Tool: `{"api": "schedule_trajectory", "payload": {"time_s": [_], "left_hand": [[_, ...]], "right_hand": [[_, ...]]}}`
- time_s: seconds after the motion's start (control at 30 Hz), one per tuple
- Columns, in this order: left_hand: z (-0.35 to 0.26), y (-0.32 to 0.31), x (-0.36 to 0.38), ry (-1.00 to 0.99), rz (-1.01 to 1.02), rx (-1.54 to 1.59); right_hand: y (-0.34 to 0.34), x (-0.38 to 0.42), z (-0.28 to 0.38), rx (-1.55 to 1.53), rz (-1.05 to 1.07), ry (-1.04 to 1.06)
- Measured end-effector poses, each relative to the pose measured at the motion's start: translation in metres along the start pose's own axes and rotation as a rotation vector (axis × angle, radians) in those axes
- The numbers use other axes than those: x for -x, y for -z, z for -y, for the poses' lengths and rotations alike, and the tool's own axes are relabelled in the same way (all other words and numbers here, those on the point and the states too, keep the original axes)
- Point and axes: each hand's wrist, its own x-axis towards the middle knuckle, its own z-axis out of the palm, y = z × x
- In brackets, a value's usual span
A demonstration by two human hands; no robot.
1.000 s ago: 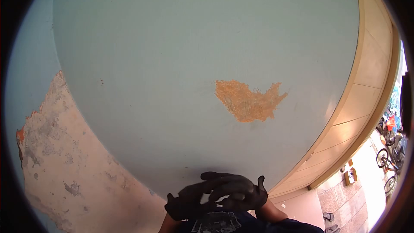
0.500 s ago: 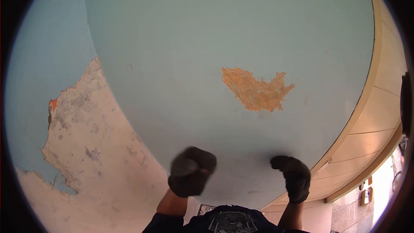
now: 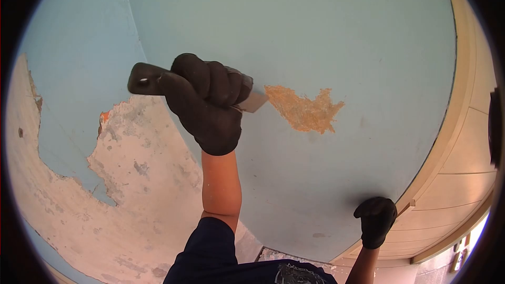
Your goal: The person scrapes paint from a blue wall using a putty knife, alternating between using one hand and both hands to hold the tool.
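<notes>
My left hand [image 3: 210, 100], in a black glove, is raised against the pale blue-green wall [image 3: 294, 31]. It is closed round a scraper [image 3: 146, 79] whose black handle, with a hole in its end, sticks out to the left. The metal blade shows on the right of the fist, its tip at the left edge of a bare orange-brown patch [image 3: 307, 109] in the paint. Lower right, my black-gloved right hand [image 3: 376, 222] is beside the wall with its fingers curled. Nothing shows in it, though its palm side is hidden.
To the left, an adjoining wall has a large stripped area [image 3: 142, 163] with ragged paint edges and a small red-orange spot [image 3: 104, 117]. A cream frame [image 3: 447, 100] borders the wall on the right, with cream panels beyond it. A bright opening lies at the lower right.
My left hand has risen from low by my chest to the bare patch, bringing the scraper into clear view. My right hand has shifted slightly right and down. The view has turned a little left.
</notes>
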Motion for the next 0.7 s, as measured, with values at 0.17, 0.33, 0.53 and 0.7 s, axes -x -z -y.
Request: {"api": "schedule_trajectory", "payload": {"time_s": [0.17,0.33,0.53,0.7], "left_hand": [[-0.019,-0.005,-0.004,-0.073,0.427,0.036],[-0.021,-0.019,0.001,-0.039,0.088,-0.136],[0.002,-0.02,0.003,0.048,0.08,-0.117],[0.0,-0.022,0.006,0.084,-0.056,-0.274]], "right_hand": [[0.004,0.0,0.003,-0.048,-0.033,-0.07],[0.003,0.0,0.003,-0.012,0.013,-0.023],[0.005,0.0,0.003,-0.009,0.026,-0.049],[0.002,0.0,0.004,0.01,0.065,-0.029]]}}
